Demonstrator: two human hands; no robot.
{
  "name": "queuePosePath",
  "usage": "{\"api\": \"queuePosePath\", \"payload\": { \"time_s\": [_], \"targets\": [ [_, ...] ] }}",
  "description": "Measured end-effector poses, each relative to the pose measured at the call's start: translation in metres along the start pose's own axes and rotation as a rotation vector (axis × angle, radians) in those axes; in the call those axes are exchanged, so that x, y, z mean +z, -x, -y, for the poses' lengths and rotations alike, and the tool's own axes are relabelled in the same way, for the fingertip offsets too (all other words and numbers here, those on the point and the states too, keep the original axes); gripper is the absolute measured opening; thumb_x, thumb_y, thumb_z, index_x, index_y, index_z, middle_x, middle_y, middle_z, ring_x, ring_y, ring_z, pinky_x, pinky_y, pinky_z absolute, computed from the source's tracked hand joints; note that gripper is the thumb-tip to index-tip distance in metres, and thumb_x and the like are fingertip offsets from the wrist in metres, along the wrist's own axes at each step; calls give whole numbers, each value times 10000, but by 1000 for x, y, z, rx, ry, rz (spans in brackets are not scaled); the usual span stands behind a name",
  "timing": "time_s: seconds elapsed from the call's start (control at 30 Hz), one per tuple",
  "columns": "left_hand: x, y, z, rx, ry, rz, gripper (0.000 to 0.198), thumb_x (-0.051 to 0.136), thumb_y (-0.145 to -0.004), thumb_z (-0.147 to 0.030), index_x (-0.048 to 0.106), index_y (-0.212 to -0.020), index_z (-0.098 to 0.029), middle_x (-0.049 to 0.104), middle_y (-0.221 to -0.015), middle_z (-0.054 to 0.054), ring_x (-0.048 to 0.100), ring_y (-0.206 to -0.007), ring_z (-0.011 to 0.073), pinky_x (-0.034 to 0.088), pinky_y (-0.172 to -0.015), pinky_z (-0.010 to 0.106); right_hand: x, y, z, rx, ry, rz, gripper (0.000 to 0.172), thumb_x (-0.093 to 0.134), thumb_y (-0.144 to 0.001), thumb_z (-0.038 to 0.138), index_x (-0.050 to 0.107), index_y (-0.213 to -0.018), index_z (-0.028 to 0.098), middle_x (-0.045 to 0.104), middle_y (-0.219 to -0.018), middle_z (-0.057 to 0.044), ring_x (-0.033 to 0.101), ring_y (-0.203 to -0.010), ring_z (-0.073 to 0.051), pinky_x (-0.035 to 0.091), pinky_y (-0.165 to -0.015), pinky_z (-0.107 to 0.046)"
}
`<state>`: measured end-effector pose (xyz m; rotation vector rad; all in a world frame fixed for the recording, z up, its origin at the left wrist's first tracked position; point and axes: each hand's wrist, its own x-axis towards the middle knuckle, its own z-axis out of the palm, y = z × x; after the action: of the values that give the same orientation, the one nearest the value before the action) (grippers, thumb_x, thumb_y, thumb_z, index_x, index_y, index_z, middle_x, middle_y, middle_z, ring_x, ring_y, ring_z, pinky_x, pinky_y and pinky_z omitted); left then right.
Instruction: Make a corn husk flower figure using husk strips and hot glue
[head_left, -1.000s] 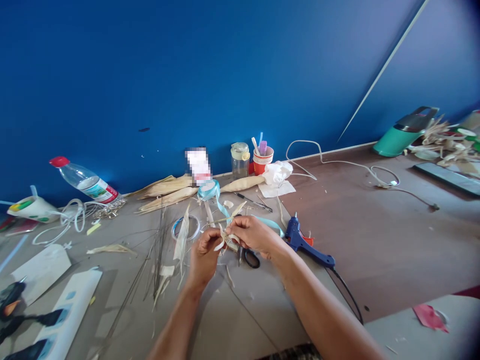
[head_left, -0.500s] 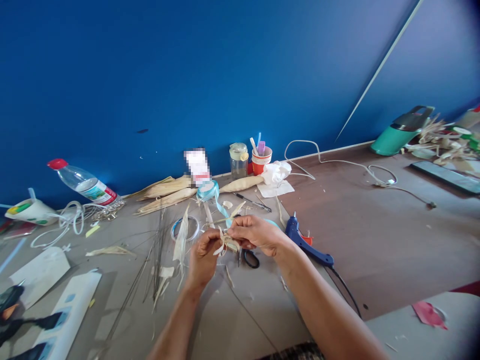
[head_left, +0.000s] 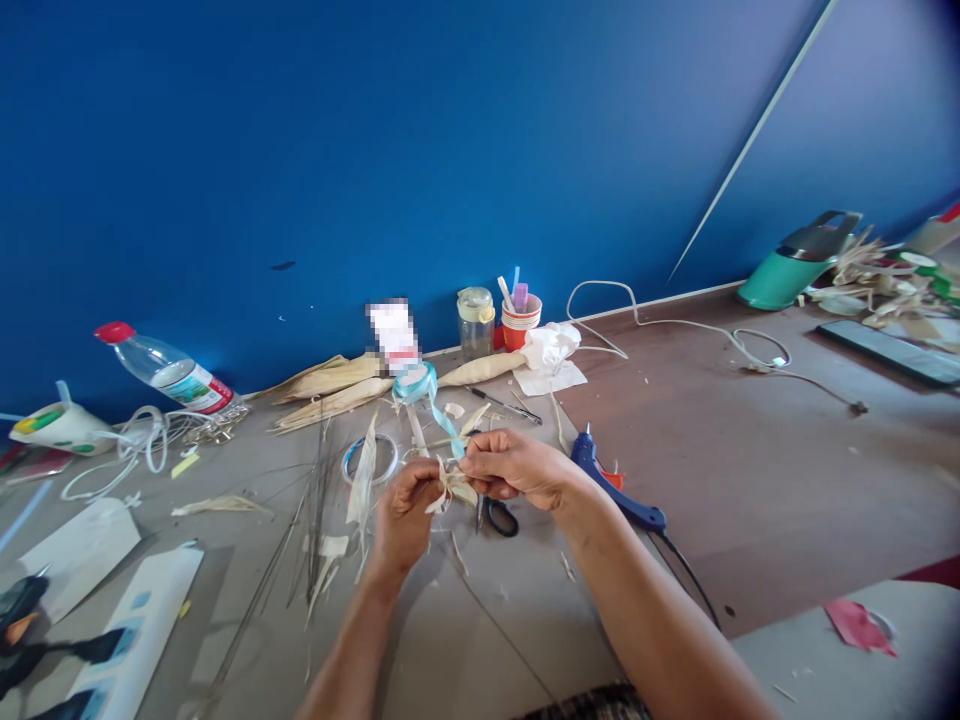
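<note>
Between my two hands is a small flower-like bundle of pale corn husk strips [head_left: 454, 488]. My left hand [head_left: 407, 505] pinches its left side with curled fingers. On the other side, the thumb and fingertips of my right hand [head_left: 514, 466] close on the bundle too; the exact pinch point is partly hidden. Black-handled scissors [head_left: 501, 517] lie just under my right hand, blades partly covered. Behind the hands stands a roll of light-blue ribbon [head_left: 415, 383], its loose end trailing toward my fingers. A roll of tape [head_left: 371, 458] and a dry husk piece [head_left: 363, 475] lie left of them.
A blue glue gun [head_left: 611, 480] rests to the right, its cord running forward. Thin wires [head_left: 311, 510] and a white power strip [head_left: 142, 630] lie left. Along the blue wall are a tilted bottle [head_left: 176, 375], corn husks [head_left: 330, 385], a jar [head_left: 475, 325] and paper cups [head_left: 520, 325].
Both hands stay almost in place on the husk bundle. My right hand has shifted very slightly, and the whole view has moved a little.
</note>
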<state>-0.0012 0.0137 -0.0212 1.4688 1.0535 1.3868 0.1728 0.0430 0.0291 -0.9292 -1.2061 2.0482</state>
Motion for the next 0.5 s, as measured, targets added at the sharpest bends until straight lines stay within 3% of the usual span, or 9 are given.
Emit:
{"api": "queuePosePath", "payload": {
  "time_s": [0.37,0.5],
  "targets": [
    [-4,-1,7,-63,14,-49,28,629,-707,-190,650,-711,-172,611,-740,16,561,-644,128,450,-607,244,-4,3,2,18,-13,-21,320,711,-629,373,493,-562,148,528,-468,35,327,-349,-12,147,-347,-169],
    [-7,-3,9,-130,43,-111,81,662,-664,-203,645,-736,-170,612,-687,-6,554,-594,117,448,-592,242,-5,8,6,-51,-32,-84,306,683,-669,375,494,-586,149,533,-522,31,343,-378,-15,165,-368,-173]
  ]
}}
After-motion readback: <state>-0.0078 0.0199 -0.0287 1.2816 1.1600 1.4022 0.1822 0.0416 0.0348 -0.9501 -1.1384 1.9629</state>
